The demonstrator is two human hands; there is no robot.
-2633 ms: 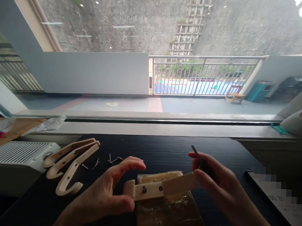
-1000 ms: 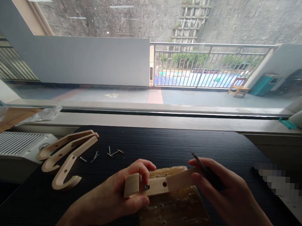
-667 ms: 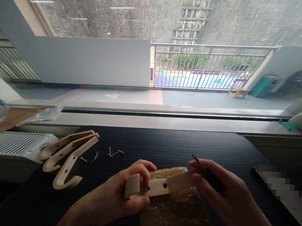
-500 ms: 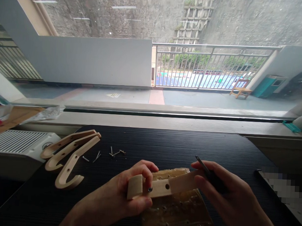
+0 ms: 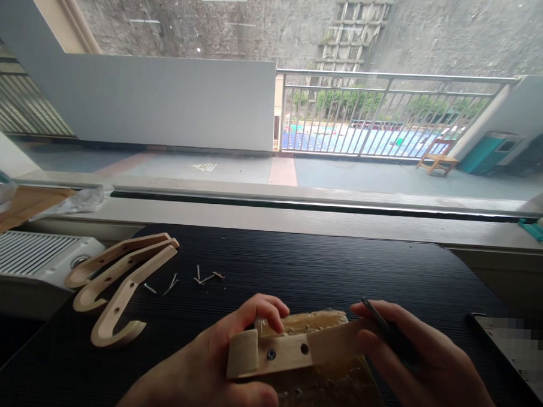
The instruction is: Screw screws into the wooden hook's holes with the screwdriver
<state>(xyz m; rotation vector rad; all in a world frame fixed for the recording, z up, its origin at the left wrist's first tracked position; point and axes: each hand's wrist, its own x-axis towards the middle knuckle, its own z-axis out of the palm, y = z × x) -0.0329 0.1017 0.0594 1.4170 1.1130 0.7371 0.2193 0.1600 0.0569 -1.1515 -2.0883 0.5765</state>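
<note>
My left hand (image 5: 219, 369) grips the curled end of a pale wooden hook (image 5: 292, 350), fingers curled over its top. A small screw (image 5: 271, 353) sits in one of the hook's two holes. My right hand (image 5: 421, 372) is closed on the hook's other end and also holds a thin dark tool (image 5: 378, 322) whose tip sticks up. The hook lies across a brown wooden board (image 5: 326, 386) with several small holes, on a black ribbed table (image 5: 323, 266).
Three more wooden hooks (image 5: 119, 281) lie at the table's left, with several loose screws (image 5: 196, 279) beside them. A white slatted appliance (image 5: 26, 265) stands at the far left. A window sill (image 5: 271, 218) runs behind the table. A blurred flat object (image 5: 517, 346) lies at right.
My left fingers went from spread to curled over the hook's top. The screw now sits deeper in its hole. Hook, board and hands sit lower in view.
</note>
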